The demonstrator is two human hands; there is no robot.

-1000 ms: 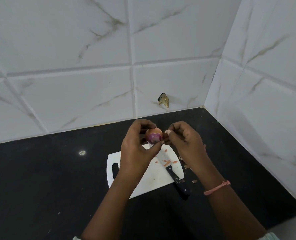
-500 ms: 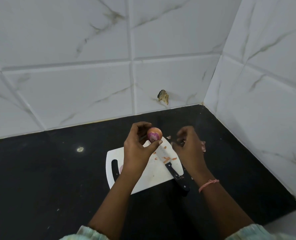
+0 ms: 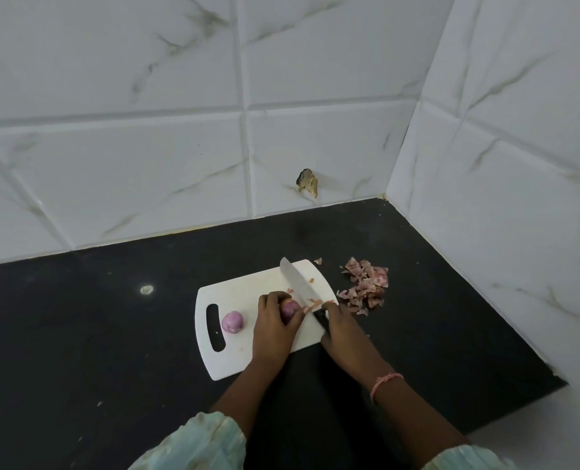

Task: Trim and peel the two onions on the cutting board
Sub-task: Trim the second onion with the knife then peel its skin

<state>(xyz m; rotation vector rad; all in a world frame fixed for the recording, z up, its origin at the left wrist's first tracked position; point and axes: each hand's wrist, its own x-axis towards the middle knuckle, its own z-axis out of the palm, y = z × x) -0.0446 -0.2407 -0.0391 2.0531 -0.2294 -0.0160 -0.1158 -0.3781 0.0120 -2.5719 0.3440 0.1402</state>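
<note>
On the black tabletop [image 3: 112, 334] nearest the person, two pale green sleeves [image 3: 197, 442] lead up to the hands on the white cutting board [image 3: 244, 286]. The left hand [image 3: 275, 329] curls its fingers round an onion [image 3: 289, 307], holding it down on the board; only the purple top of it shows between thumb and fingers. Just right of that grip, the right hand [image 3: 341, 330] is closed round the black handle of a knife [image 3: 298, 286], whose blade runs up and away across the board and lies against the held onion's right side. A pink band [image 3: 385, 381] circles the right wrist. Left of the left hand's grip, apart from it, a second onion [image 3: 233, 322], peeled and pale purple, sits beside the board's handle slot [image 3: 215, 327]. Small peel scraps [image 3: 315, 301] lie by the blade. Beyond the right hand, off the board, is a heap of onion skins [image 3: 366, 286]. Farther back, the tiled wall [image 3: 146, 164] carries a chipped spot [image 3: 307, 183].
</note>
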